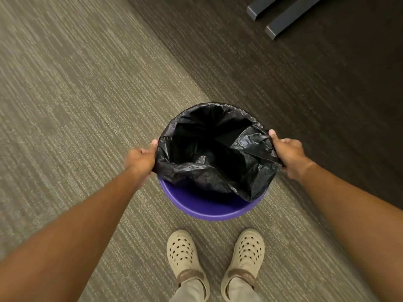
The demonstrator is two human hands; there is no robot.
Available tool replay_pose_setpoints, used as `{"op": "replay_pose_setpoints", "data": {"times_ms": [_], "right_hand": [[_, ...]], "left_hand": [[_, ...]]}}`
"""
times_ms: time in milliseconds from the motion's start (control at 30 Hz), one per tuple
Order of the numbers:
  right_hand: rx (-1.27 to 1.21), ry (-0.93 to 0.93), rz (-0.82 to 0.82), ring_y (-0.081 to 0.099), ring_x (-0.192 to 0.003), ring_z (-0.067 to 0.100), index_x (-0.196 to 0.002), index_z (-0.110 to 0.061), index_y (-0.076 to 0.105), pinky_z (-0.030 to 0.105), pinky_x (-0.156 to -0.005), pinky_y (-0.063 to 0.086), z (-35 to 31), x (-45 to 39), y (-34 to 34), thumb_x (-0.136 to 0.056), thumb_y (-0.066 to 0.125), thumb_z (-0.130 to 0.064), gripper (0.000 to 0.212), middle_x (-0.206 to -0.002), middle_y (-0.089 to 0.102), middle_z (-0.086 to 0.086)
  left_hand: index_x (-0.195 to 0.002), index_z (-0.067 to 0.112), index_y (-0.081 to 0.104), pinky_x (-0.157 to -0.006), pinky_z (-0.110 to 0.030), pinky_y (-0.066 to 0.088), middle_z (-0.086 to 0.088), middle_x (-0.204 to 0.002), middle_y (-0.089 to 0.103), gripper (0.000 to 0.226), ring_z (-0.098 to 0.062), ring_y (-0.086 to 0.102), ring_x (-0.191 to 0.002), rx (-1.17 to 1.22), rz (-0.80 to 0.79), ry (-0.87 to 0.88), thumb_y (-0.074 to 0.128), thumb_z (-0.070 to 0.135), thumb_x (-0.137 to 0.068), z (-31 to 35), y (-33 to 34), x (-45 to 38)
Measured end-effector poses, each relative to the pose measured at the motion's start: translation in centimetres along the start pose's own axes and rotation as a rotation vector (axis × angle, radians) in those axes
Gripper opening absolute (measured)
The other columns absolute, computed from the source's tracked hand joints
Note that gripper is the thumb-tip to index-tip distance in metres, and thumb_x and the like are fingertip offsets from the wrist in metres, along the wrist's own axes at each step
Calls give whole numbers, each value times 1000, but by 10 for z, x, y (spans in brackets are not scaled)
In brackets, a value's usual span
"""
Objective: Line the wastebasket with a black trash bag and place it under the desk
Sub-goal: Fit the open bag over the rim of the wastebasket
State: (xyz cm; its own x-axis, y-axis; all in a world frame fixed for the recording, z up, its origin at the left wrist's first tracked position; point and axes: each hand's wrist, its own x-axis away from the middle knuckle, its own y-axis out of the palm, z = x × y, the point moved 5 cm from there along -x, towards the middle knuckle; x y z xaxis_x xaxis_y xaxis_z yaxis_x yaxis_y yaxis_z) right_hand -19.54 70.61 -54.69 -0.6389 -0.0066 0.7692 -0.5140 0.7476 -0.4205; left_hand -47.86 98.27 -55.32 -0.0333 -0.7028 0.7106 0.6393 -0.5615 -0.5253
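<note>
Gripping the trash bag between both hands over the wastebasket.

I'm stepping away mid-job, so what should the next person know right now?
Left hand: gripping the bag's left edge.
Right hand: gripping its right edge.
Wastebasket: on the carpet by the feet.
Done: bag opened inside, draped over the far rim.
Left: near rim is bare, so pull the bag over it, then put the wastebasket under the desk.
</note>
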Motion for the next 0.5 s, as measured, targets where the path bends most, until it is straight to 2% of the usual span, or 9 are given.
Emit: {"op": "replay_pose_setpoints", "data": {"times_ms": [67, 133, 267, 367, 500], "right_hand": [[-89, 1, 19, 60, -71, 16, -77, -21, 53, 24, -51, 44, 5, 12, -4, -78, 67, -60, 41, -82, 65, 1], [-166, -10, 6, 63, -72, 15, -85, -21, 55, 25, -51, 48, 8, 23, -6, -76, 73, -54, 39, -84, 66, 0], [-224, -27, -105, 68, -68, 9, -101, -12, 59, 19, -40, 49, 14, 43, -7, -78, 78, -19, 30, -88, 70, 1], [-187, -26, -109, 67, -71, 13, -93, -10, 62, 20, -45, 51, 22, 47, -10, -79, 73, -2, 20, -88, 71, 4], [-167, -21, 86, 65, -74, 15, -73, -11, 63, 30, -65, 54, 38, 45, -21, -78, 66, 0, 13, -87, 68, 7]], "left_hand": [[-70, 17, 48, -42, -26, 46, -1, -68, 58, 41, -16, 57, -57, 71, -2, 33, 59, 53, -87, -7, -1, 10], [-78, 14, 53, -41, -20, 47, -3, -75, 63, 33, -13, 60, -58, 154, -37, 45, 64, 43, -87, -10, -2, 20], [-100, 12, 53, -58, -24, 53, -13, -98, 67, 29, -22, 70, -82, 213, -86, -11, 75, 14, -81, -11, -3, 34], [-98, 13, 50, -58, -24, 52, -16, -103, 65, 28, -26, 68, -89, 221, -116, -57, 66, -5, -83, -14, -4, 44], [-91, 15, 49, -56, -23, 50, -14, -100, 62, 29, -23, 65, -87, 187, -108, -46, 57, -12, -85, -17, -7, 51]]}}
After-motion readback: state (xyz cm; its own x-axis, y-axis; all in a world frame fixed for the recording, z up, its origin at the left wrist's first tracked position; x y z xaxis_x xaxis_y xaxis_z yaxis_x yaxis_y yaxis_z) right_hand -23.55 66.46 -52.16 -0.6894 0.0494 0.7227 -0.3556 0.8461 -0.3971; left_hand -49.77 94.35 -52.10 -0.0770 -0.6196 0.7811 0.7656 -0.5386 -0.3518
